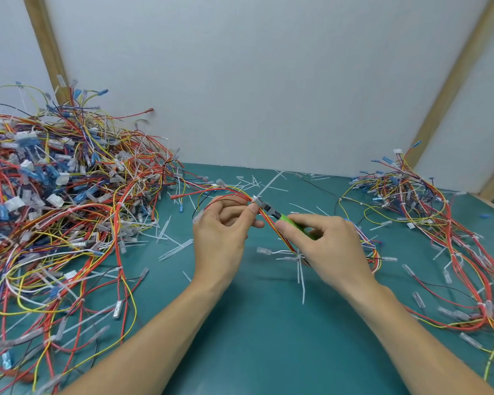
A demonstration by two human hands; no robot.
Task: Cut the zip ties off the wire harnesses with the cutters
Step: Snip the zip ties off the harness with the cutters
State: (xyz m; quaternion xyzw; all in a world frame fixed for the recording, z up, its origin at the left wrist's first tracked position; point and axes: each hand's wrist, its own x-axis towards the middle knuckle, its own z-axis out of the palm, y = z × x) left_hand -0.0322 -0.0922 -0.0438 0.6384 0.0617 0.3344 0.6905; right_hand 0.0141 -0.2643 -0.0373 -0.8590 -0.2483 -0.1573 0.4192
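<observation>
Hands working mid-counter: left hand (223, 223) is pinching a red-and-yellow wire harness (271, 220) at its white zip tie (256, 199); right hand (325, 238) is gripping green-handled cutters (285, 219), blades touching that tie. Harness pile (54, 195) is lying along the counter's (254, 337) left edge; smaller bundle (439, 223) is lying along its right edge.
</observation>
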